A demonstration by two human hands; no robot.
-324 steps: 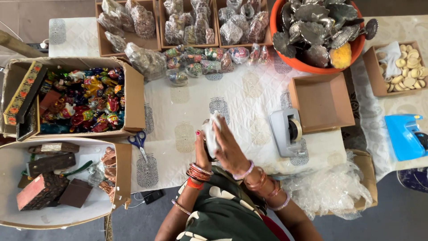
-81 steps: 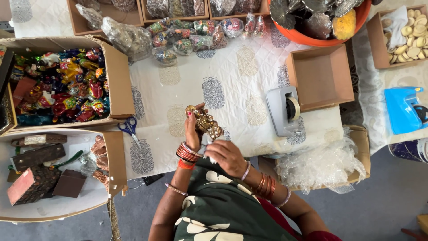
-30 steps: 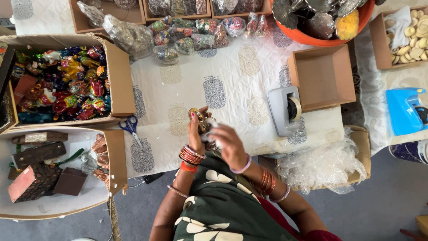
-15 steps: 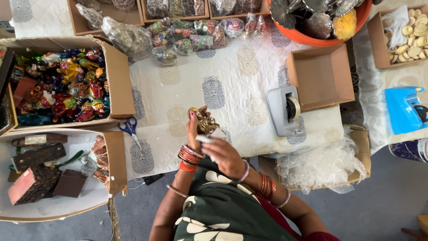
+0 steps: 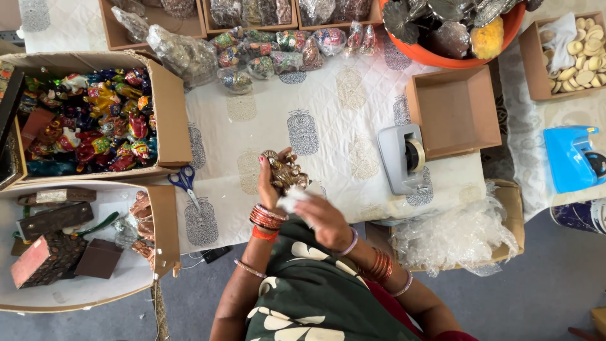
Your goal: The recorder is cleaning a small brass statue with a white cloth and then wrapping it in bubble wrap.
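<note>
My left hand (image 5: 267, 186) holds a small bronze-coloured metal figurine (image 5: 285, 172) upright over the white patterned cloth (image 5: 328, 120). My right hand (image 5: 319, 218) sits just below and to the right of it, pinching a white crumpled wrap or cloth (image 5: 292, 199) against the figurine's lower side. Red and gold bangles ring both wrists.
A grey tape dispenser (image 5: 404, 158) and an empty cardboard box (image 5: 456, 110) lie to the right. Blue scissors (image 5: 185, 183), a box of colourful figurines (image 5: 88, 120) and a box of wooden items (image 5: 57, 246) lie left. Bubble wrap (image 5: 457, 233) sits lower right; wrapped items line the far edge.
The figurine stays in my left hand. My right hand has slid slightly down and right along it with the white wrap.
</note>
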